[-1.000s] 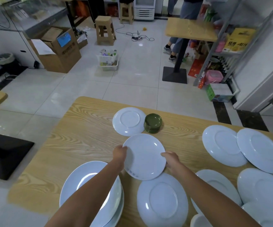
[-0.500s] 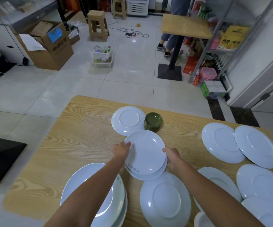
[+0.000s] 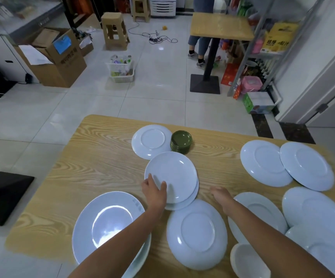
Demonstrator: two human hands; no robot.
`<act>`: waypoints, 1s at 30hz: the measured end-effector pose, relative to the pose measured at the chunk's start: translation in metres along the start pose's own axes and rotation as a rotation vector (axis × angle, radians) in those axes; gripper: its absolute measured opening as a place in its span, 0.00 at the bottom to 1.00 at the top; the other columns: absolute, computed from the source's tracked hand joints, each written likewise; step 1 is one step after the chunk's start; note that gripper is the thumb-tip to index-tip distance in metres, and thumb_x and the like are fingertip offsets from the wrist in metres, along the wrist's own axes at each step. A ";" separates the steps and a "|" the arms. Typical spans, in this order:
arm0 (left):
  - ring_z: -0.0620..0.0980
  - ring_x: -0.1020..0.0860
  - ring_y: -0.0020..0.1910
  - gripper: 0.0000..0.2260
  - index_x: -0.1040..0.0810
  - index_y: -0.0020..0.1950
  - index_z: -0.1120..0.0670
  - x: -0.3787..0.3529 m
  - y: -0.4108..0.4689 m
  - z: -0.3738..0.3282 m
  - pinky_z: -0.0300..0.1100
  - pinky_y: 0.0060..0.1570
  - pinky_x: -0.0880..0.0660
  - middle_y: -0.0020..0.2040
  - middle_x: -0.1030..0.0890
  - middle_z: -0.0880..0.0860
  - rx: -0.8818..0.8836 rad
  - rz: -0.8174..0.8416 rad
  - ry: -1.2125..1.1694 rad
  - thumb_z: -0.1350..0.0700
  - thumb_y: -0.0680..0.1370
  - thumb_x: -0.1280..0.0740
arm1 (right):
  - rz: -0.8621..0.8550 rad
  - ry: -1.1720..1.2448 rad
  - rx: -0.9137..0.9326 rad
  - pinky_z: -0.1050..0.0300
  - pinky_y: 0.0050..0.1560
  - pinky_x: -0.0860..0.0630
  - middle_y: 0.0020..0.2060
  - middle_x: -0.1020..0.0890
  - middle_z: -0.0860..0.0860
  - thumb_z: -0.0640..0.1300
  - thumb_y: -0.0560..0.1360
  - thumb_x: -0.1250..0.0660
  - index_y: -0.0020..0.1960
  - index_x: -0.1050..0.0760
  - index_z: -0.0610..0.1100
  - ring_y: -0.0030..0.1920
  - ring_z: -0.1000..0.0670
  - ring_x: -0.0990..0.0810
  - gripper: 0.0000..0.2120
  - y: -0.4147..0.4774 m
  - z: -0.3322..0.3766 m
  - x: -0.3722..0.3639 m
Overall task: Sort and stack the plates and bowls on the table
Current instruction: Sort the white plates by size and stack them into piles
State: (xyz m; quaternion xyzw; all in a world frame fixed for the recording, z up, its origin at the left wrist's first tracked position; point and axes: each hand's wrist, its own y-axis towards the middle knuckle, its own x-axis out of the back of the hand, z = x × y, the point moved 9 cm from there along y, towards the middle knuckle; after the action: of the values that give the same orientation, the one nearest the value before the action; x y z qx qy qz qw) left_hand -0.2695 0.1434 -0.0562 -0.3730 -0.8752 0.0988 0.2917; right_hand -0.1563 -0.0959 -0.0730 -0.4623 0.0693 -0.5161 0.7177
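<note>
The top plate (image 3: pixel 170 175), a mid-sized white one, lies face up on a matching lower plate (image 3: pixel 191 198) in the middle of the counter (image 3: pixel 102 161). It is offset toward the far left, so that the lower plate's near-right rim is left showing. Its near-left rim is gripped by the left hand (image 3: pixel 154 192), with the thumb laid on the upper face and the fingers (image 3: pixel 149 178) curled at the edge. The right hand (image 3: pixel 220 194) is held just beside the pair, relaxed and grasping nothing.

The step in hand is judged to be the seating of this plate on its match. To do it well, the top plate should be eased toward the near right until both rims are aligned, and the thumb lifted only once it is settled flat. Care is needed at the far side, where a small inverted plate (image 3: pixel 151 141) and a stack of green dishes (image 3: pixel 181 141) are close by.

Further out, stacked large plates (image 3: pixel 106 223) are seen at the near left, an inverted large plate (image 3: pixel 196 233) just in front, and a white bowl (image 3: pixel 247 261) at the near edge.
</note>
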 end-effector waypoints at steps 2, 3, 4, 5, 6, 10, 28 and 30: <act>0.56 0.41 0.74 0.31 0.49 0.78 0.57 -0.009 -0.018 0.009 0.51 0.75 0.41 0.75 0.45 0.57 0.020 0.019 0.033 0.52 0.80 0.38 | 0.041 -0.073 0.009 0.58 0.41 0.32 0.43 0.24 0.46 0.40 0.79 0.43 0.46 0.26 0.42 0.43 0.48 0.27 0.08 -0.001 -0.012 0.004; 0.56 0.41 0.74 0.31 0.50 0.79 0.57 -0.013 -0.029 0.014 0.51 0.75 0.42 0.76 0.46 0.57 0.029 0.028 0.053 0.52 0.80 0.38 | 0.061 -0.097 0.019 0.58 0.42 0.31 0.46 0.24 0.46 0.40 0.79 0.43 0.50 0.25 0.42 0.46 0.48 0.26 0.08 -0.002 -0.015 0.005; 0.56 0.41 0.74 0.31 0.50 0.78 0.58 -0.016 -0.039 0.018 0.51 0.75 0.42 0.76 0.46 0.58 0.033 0.030 0.077 0.52 0.80 0.38 | 0.080 -0.103 0.029 0.58 0.41 0.32 0.45 0.24 0.46 0.39 0.79 0.44 0.50 0.25 0.42 0.46 0.48 0.26 0.09 -0.003 -0.018 0.005; 0.57 0.39 0.73 0.31 0.48 0.78 0.59 -0.019 -0.050 0.023 0.50 0.74 0.41 0.75 0.44 0.59 0.033 0.022 0.108 0.53 0.80 0.38 | 0.102 -0.112 0.043 0.58 0.39 0.33 0.42 0.25 0.47 0.38 0.79 0.44 0.45 0.26 0.43 0.42 0.48 0.27 0.09 -0.005 -0.020 0.005; 0.58 0.37 0.71 0.30 0.45 0.77 0.61 -0.022 -0.061 0.027 0.49 0.73 0.40 0.74 0.42 0.60 0.031 0.009 0.152 0.54 0.79 0.37 | 0.118 -0.127 0.051 0.59 0.36 0.35 0.37 0.27 0.48 0.36 0.79 0.45 0.39 0.29 0.44 0.37 0.50 0.29 0.12 -0.007 -0.022 0.005; 0.59 0.36 0.69 0.23 0.36 0.71 0.60 -0.035 -0.102 0.050 0.49 0.70 0.37 0.71 0.37 0.60 0.202 -0.042 0.249 0.52 0.79 0.37 | 0.151 -0.219 0.083 0.60 0.32 0.37 0.31 0.32 0.49 0.33 0.76 0.45 0.32 0.36 0.44 0.35 0.49 0.31 0.15 -0.012 -0.030 0.002; 0.61 0.29 0.58 0.25 0.33 0.65 0.50 -0.031 -0.167 0.103 0.55 0.57 0.28 0.63 0.31 0.59 0.803 -0.014 -0.421 0.58 0.68 0.36 | 0.262 -0.323 0.054 0.55 0.48 0.30 0.47 0.29 0.44 0.35 0.75 0.44 0.53 0.33 0.43 0.47 0.46 0.29 0.07 -0.022 -0.041 -0.017; 0.58 0.28 0.51 0.20 0.32 0.63 0.52 -0.027 -0.165 0.098 0.52 0.51 0.30 0.54 0.29 0.57 0.775 -0.049 -0.490 0.60 0.72 0.37 | 0.275 -0.273 0.061 0.56 0.42 0.32 0.40 0.29 0.45 0.34 0.75 0.44 0.45 0.33 0.41 0.40 0.47 0.30 0.05 -0.025 -0.040 -0.018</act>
State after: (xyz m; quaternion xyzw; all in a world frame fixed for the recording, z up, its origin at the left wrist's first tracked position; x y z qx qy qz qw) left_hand -0.4107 0.0129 -0.0829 -0.1809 -0.8255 0.4973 0.1962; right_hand -0.2040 -0.1064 -0.0841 -0.4924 0.0182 -0.3475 0.7978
